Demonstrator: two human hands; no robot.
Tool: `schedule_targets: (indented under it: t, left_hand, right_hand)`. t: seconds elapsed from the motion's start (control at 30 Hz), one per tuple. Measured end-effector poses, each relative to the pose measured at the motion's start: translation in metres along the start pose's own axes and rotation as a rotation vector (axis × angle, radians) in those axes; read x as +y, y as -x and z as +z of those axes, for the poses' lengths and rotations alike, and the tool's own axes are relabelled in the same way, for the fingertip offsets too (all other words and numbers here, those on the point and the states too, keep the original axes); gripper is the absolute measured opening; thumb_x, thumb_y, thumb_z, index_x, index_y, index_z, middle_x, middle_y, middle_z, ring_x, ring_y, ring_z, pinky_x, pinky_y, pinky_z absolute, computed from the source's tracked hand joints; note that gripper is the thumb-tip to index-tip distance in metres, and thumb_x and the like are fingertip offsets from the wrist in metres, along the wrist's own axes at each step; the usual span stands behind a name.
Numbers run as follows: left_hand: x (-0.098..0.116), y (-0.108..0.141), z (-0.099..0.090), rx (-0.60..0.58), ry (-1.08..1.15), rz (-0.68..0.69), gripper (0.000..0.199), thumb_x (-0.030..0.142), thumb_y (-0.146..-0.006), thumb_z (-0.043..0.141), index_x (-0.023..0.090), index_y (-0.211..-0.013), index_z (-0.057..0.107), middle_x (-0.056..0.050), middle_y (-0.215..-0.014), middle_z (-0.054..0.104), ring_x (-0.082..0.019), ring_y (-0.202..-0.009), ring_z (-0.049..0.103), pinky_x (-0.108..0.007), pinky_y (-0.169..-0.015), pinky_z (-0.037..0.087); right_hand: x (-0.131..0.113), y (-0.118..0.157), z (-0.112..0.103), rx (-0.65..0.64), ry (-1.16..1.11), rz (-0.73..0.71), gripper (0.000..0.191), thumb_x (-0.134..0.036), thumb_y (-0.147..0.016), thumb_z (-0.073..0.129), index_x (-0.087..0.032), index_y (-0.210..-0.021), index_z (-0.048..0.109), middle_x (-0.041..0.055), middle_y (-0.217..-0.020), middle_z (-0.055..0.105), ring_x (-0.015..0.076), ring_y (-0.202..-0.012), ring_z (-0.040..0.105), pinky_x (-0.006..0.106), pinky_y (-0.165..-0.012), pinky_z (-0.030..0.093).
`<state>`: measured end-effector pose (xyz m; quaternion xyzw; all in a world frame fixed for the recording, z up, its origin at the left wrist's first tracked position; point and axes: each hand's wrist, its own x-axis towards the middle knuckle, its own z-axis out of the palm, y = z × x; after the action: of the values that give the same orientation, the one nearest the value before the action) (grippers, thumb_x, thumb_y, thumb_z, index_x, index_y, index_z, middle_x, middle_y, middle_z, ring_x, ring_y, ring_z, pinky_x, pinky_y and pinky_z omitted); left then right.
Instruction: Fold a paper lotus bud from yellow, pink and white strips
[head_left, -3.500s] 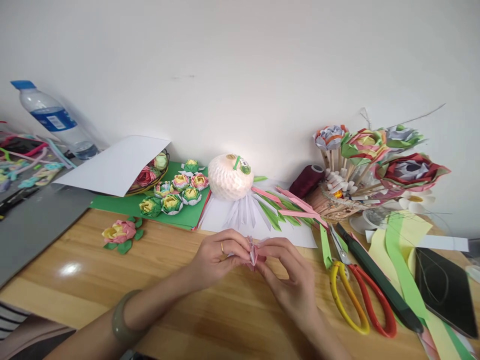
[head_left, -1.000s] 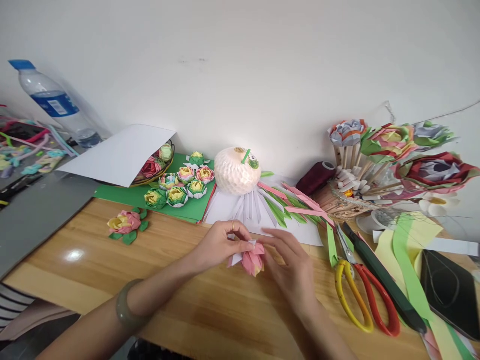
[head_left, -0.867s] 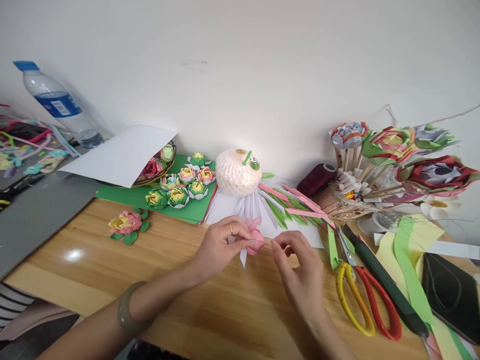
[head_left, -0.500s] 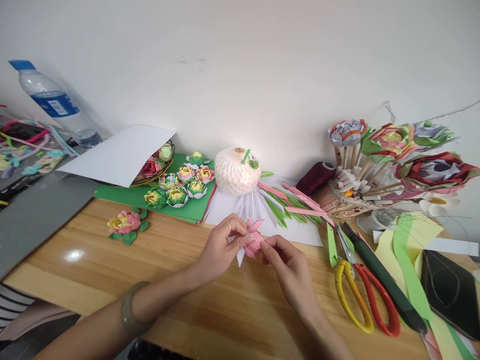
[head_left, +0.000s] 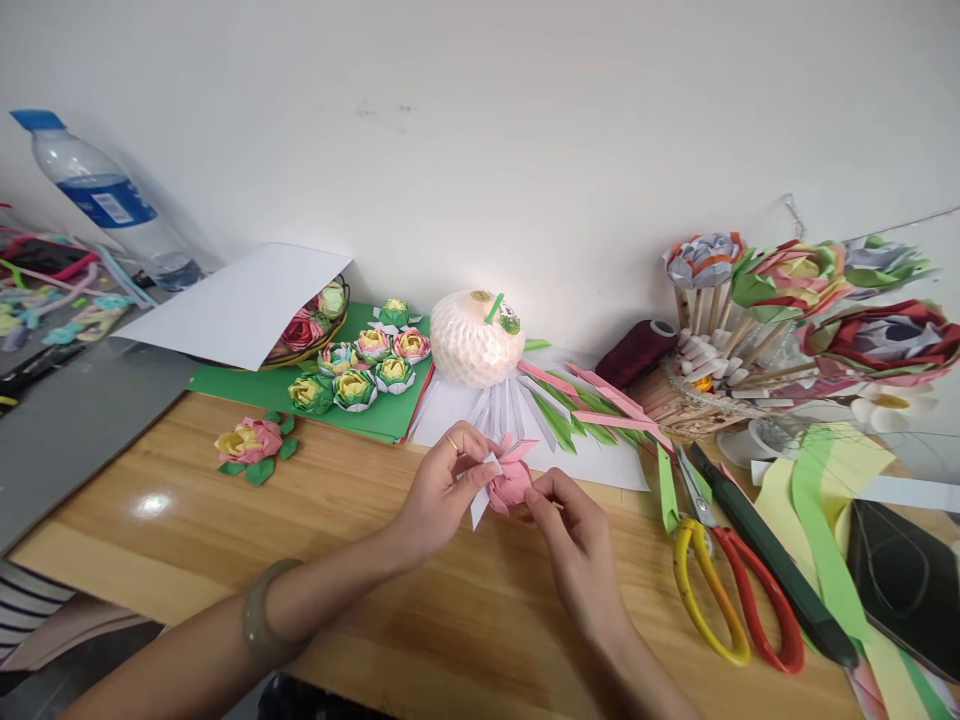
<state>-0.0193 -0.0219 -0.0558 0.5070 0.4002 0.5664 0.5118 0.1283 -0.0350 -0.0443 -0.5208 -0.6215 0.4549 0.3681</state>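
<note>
A pink and white folded paper flower is held between both hands above the wooden table. My left hand, with a ring on one finger, pinches its white petals and upper left side. The fingertips of my right hand are closed on its right edge. Behind it, white, green and pink folded strips fan out on white paper, by a round white textured object. A finished-looking pink and yellow paper flower with green leaves lies to the left.
Several small paper flowers sit on green paper. Scissors, a dark green long tool and a black phone-like object lie right. Paper flowers on sticks stand behind. A water bottle is back left.
The pink flower has turned slightly between my fingers, showing more of its pink petals and a white petal by my left thumb. The whole view has shifted slightly.
</note>
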Motion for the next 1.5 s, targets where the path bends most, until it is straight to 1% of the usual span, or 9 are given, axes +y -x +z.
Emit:
schedule_targets:
  t: [0.2,0.37,0.47,0.53,0.67,0.9,1.13,1.3,1.5]
  left_hand:
    - [-0.001,0.0,0.001,0.001,0.089,-0.025,0.018,0.026,-0.077,0.058,0.018,-0.068,0.045,0.0,-0.076,0.046,-0.016,-0.087,0.053,-0.028,-0.077,0.042]
    - [0.0,-0.005,-0.002,0.045,0.222,-0.091,0.02,0.027,-0.073,0.062,0.017,-0.067,0.047,0.001,-0.078,0.048,-0.015,-0.088,0.054,-0.026,-0.078,0.042]
    - [0.002,-0.008,-0.004,0.086,0.375,-0.217,0.023,0.028,-0.071,0.065,0.016,-0.068,0.046,0.0,-0.086,0.05,-0.012,-0.083,0.055,-0.022,-0.067,0.045]
    - [0.004,-0.009,-0.004,0.052,0.467,-0.352,0.025,0.029,-0.069,0.066,0.016,-0.069,0.045,0.0,-0.091,0.052,-0.011,-0.077,0.055,-0.02,-0.061,0.044]
    - [0.005,-0.007,-0.001,0.0,0.541,-0.525,0.029,0.031,-0.066,0.069,0.016,-0.07,0.045,-0.001,-0.088,0.057,-0.01,-0.07,0.056,-0.021,-0.059,0.045]
    - [0.006,-0.005,0.003,-0.064,0.434,-0.608,0.028,0.03,-0.06,0.073,0.015,-0.065,0.049,-0.002,-0.08,0.06,-0.009,-0.064,0.055,-0.019,-0.057,0.042]
    - [0.005,-0.002,-0.002,-0.165,0.08,-0.307,0.02,0.013,-0.07,0.058,0.016,-0.089,0.059,-0.003,-0.082,0.064,-0.014,-0.081,0.059,-0.026,-0.075,0.045]
    - [0.009,0.004,-0.002,-0.203,-0.102,-0.138,0.017,0.012,-0.075,0.053,0.015,-0.088,0.064,-0.007,-0.093,0.067,-0.017,-0.087,0.061,-0.03,-0.081,0.046]
    - [0.013,0.006,0.001,-0.175,-0.326,0.261,0.019,0.006,-0.076,0.052,0.017,-0.086,0.064,-0.008,-0.091,0.068,-0.018,-0.092,0.06,-0.034,-0.084,0.046]
  right_hand:
    - [-0.002,0.0,0.003,0.109,0.162,-0.19,0.022,-0.021,-0.083,0.043,-0.019,-0.061,0.046,-0.0009,-0.064,0.044,0.0134,-0.061,0.043,0.025,-0.054,0.034]
    - [0.002,0.001,-0.003,0.117,0.146,-0.236,0.023,-0.02,-0.082,0.045,-0.019,-0.059,0.043,-0.0021,-0.062,0.04,0.0129,-0.058,0.041,0.025,-0.052,0.031]
    - [0.005,-0.003,-0.011,0.236,0.024,-0.207,0.028,-0.022,-0.084,0.045,-0.019,-0.056,0.042,-0.0026,-0.06,0.04,0.013,-0.06,0.041,0.026,-0.056,0.032]
    - [0.004,-0.007,-0.016,0.27,-0.027,-0.167,0.018,-0.025,-0.085,0.046,-0.02,-0.069,0.053,-0.0008,-0.07,0.048,0.0149,-0.07,0.047,0.027,-0.065,0.036]
    - [-0.003,-0.012,-0.016,0.106,-0.059,-0.147,0.017,-0.031,-0.083,0.049,-0.023,-0.092,0.062,0.0039,-0.093,0.059,0.0192,-0.09,0.052,0.031,-0.077,0.041]
    - [-0.001,-0.011,-0.01,0.093,0.013,-0.156,0.011,-0.029,-0.078,0.059,-0.022,-0.083,0.065,0.0024,-0.077,0.062,0.0154,-0.07,0.056,0.027,-0.062,0.045]
    - [0.005,-0.004,-0.009,0.141,0.157,-0.41,0.019,-0.019,-0.078,0.06,-0.024,-0.097,0.064,0.0047,-0.084,0.061,0.0158,-0.07,0.059,0.03,-0.062,0.05]
    - [0.006,-0.002,-0.012,0.225,0.292,-0.516,0.02,-0.016,-0.076,0.062,-0.024,-0.095,0.064,0.0042,-0.082,0.062,0.0167,-0.071,0.059,0.03,-0.062,0.049]
    - [0.006,-0.005,-0.016,0.356,0.543,-0.709,0.022,-0.012,-0.073,0.064,-0.023,-0.092,0.064,0.0042,-0.076,0.065,0.0173,-0.069,0.059,0.03,-0.061,0.047]
